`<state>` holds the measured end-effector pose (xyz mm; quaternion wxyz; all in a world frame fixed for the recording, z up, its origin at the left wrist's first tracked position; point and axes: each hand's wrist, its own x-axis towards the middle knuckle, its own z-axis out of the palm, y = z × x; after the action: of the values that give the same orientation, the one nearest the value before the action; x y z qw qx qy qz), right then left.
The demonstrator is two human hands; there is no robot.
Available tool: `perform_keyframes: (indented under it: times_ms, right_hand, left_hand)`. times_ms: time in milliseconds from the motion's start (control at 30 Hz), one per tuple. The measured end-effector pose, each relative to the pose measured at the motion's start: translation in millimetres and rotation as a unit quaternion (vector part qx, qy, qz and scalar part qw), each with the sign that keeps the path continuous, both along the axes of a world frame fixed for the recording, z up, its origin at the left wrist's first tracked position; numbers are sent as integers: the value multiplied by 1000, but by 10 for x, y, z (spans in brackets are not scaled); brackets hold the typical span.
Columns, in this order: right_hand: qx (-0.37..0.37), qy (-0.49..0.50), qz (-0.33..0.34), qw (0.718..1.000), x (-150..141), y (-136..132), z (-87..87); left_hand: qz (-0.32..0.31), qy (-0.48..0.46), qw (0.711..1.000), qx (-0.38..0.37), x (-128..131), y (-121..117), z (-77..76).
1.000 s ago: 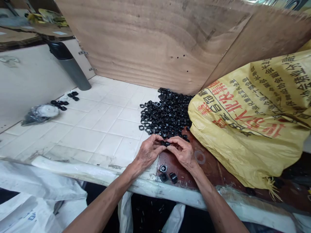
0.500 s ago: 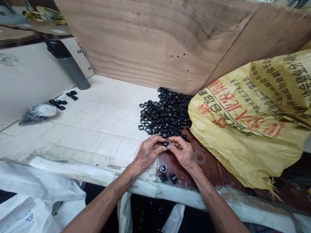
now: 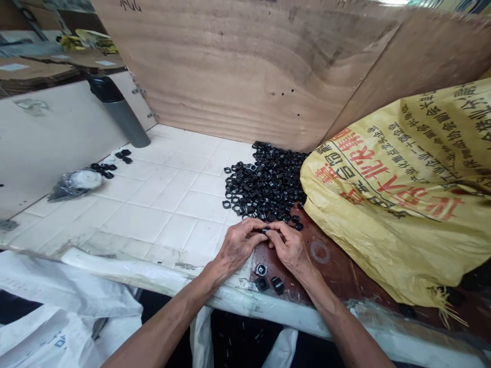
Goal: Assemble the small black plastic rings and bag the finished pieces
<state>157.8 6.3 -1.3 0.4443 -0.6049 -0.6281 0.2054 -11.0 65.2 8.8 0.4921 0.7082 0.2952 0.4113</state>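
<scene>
Between my fingertips is a small black plastic ring (image 3: 264, 231), mostly covered by them. My left hand (image 3: 242, 241) pinches it from the left and my right hand (image 3: 287, 245) from the right, the two hands nearly touching. Just beyond them lies a heap of black plastic rings (image 3: 268, 181), spilling from the tiles toward the dark red board. Nearer to me, below the hands, sit a round part with a pale rim (image 3: 261, 270) and two larger black parts (image 3: 262, 284), (image 3: 277, 284).
A yellow woven sack (image 3: 387, 204) with printed characters covers the right side. Plywood panels (image 3: 245, 71) stand behind the white tiled top (image 3: 153, 189). At left are a grey bottle (image 3: 128, 122), a plastic bag (image 3: 76, 184) and several loose black parts (image 3: 103, 168).
Both hands stay together on the ring; the right fingers have closed further over it, so less of it shows. The whole view has shifted slightly, with things appearing farther right and lower.
</scene>
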Motion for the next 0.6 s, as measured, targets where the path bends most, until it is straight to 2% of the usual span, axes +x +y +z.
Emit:
perform_keyframes:
  times_ms: [100,200,300,433,500,600]
  right_hand:
    - [-30,113,12,993,-19,7,-49]
    - [-44,206,11,978,-29,15,-66]
    - [-20,186,7,982,-10,25,-36]
    - [41,124,31,991,40,38,14]
    - [40,124,40,991,52,37,23]
    - [0,146,19,989,40,20,26]
  left_hand:
    - [9,-15,1000,18,9,16,-27]
    - [20,-24,999,-18,22,19,-48]
    - [24,-32,997,-66,35,9,-29]
    - [21,-39,981,-191,44,-3,8]
    - [20,-44,972,-232,45,-9,18]
    - [13,-58,968,-242,45,-20,31]
